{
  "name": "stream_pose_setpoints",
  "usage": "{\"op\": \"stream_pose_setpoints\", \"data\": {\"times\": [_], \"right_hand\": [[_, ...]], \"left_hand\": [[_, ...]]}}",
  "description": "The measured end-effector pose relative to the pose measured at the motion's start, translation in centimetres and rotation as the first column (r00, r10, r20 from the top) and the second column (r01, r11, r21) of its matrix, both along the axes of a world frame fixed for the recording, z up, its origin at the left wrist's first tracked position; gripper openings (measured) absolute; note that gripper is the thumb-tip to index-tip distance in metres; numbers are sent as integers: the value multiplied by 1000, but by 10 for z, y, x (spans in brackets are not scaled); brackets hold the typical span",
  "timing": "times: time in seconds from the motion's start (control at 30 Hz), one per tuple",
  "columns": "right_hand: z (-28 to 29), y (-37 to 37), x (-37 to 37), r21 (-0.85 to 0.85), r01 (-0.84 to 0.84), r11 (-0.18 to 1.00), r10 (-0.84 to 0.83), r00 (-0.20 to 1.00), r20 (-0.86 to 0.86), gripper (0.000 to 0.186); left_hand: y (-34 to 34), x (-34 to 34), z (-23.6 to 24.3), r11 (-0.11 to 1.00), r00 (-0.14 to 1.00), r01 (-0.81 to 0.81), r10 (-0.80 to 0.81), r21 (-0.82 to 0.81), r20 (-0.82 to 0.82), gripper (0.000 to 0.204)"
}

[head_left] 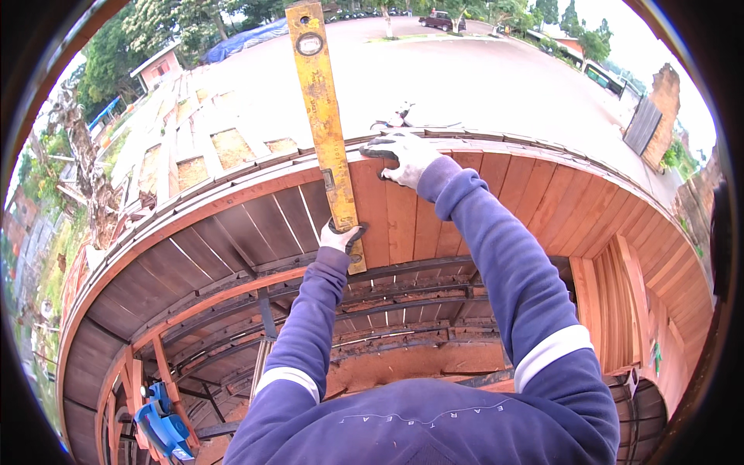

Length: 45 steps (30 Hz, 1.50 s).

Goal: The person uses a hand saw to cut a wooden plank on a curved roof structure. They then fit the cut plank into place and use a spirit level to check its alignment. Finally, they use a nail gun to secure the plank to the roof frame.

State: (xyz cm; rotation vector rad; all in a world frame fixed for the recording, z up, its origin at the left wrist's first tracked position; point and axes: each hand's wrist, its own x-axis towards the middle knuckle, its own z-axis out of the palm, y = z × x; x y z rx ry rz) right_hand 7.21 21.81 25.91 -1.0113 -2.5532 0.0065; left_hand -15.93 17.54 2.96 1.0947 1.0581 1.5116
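My left hand (342,235), in a white glove with dark fingertips, is wrapped round the lower part of a long, worn yellow spirit level (322,116). The level lies across the wooden planking, its far end sticking out past the outer edge. My right hand (403,158), gloved the same way, is at the planking's outer edge, right of the level, with fingers apart and nothing visible in them. Reddish-brown planks (401,221) lie side by side under and right of the level. Darker boards (225,240) with gaps between them show on the left.
Below the planking are curved dark metal rails (403,298) and wooden framing. A blue power tool (164,426) sits at the lower left. Upright boards (616,310) stand at the right. Beyond the edge are pale paving, a timber frame (174,155) and a parked car (442,21).
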Motion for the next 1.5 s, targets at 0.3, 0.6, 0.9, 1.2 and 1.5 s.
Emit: {"op": "stream_pose_setpoints", "data": {"times": [0.3, 0.6, 0.9, 1.2, 1.5], "right_hand": [[17, -11, 0, -228, -37, 973, 0, 987, -162, 53], [-4, -1, 4, -37, -65, 997, 58, 983, -175, 43], [-6, -5, -3, -34, 18, 999, -24, 976, -214, 40], [1, -14, 1, -12, 21, 1000, -23, 979, -203, 33], [-4, -7, -3, 38, 18, 999, -12, 988, -152, 40]], "left_hand": [[19, -12, 6, 992, 990, 26, -43, 120, 136, 49], [18, -10, 60, 996, 996, -27, 34, 81, -85, 52], [20, -9, 48, 991, 1000, -30, 31, 130, -4, 46], [20, -3, 55, 993, 1000, 0, 1, 114, -6, 47], [17, 5, 52, 982, 997, -45, 32, 185, 69, 39]]}}
